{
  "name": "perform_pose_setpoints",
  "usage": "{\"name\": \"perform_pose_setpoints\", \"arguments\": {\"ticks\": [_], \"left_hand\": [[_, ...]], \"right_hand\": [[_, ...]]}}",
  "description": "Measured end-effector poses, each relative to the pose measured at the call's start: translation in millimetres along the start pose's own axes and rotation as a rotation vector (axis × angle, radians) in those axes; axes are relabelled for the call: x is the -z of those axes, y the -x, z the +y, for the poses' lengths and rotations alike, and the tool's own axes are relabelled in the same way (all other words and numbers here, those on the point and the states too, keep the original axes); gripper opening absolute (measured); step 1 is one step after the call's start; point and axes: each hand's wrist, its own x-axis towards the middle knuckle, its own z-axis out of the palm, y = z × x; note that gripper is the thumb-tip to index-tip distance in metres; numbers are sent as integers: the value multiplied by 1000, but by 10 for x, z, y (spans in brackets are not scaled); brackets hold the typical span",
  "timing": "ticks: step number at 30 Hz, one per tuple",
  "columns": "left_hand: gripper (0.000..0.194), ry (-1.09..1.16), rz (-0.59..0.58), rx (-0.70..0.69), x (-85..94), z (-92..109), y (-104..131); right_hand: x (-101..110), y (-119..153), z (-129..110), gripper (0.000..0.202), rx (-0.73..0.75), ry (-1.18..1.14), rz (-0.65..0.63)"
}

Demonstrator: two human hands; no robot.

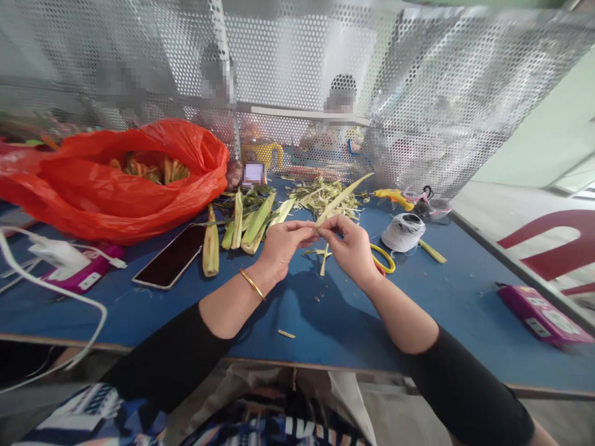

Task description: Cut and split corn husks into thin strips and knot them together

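Observation:
Both hands meet over the blue table, fingers pinched at the base of a pale green leaf strip (344, 197) that points up and to the right. My left hand (284, 246), below a gold bangle (252, 284), grips the strip's lower end between thumb and fingertips. Beside it my right hand (348, 246) pinches the same strip. Under the hands a small cross-shaped piece of leaf (323, 259) shows partly. Yellow-handled scissors (385, 259) lie next to my right wrist, half hidden by it. Just beyond the hands sits a heap of thin leaf shreds (320, 195).
Thick green stalks (258, 223) lie left of the hands, beside a phone (170, 257). An open red plastic bag (116, 204) holds leafy pieces. A white thread spool (403, 233) and a purple packet (542, 314) are on the right. A perforated metal screen (297, 68) borders the back.

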Motion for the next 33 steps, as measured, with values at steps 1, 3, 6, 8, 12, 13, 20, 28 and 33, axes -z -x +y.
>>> {"name": "perform_pose_setpoints", "arguments": {"ticks": [1, 3, 6, 8, 12, 13, 20, 28, 33], "left_hand": [[8, 3, -7, -20, -4, -4, 3], [10, 5, -29, -62, -5, -17, 2], [17, -13, -54, -126, 0, -53, -9], [21, -32, -57, -161, 3, -86, -21], [22, -74, -19, -221, 4, -132, -42], [20, -74, -9, -222, 3, -132, -43], [13, -8, -30, -53, -4, -52, -10], [22, -50, -68, -97, 24, -109, -29], [15, 28, -96, -26, 28, -97, -26]], "right_hand": [[-5, 0, -10, 8, -23, -29, 17], [-15, -4, -26, 9, -58, -83, 46], [-25, -15, -37, 5, -99, -187, 84], [-26, -19, -37, 14, -113, -244, 107], [-14, -14, -36, 17, -110, -199, 129], [-11, -13, -35, 17, -107, -184, 131], [-1, -36, -27, 18, -139, -220, 124], [16, -18, -28, 19, -126, -155, 111], [-12, -42, 16, 20, -214, -291, 129]]}}
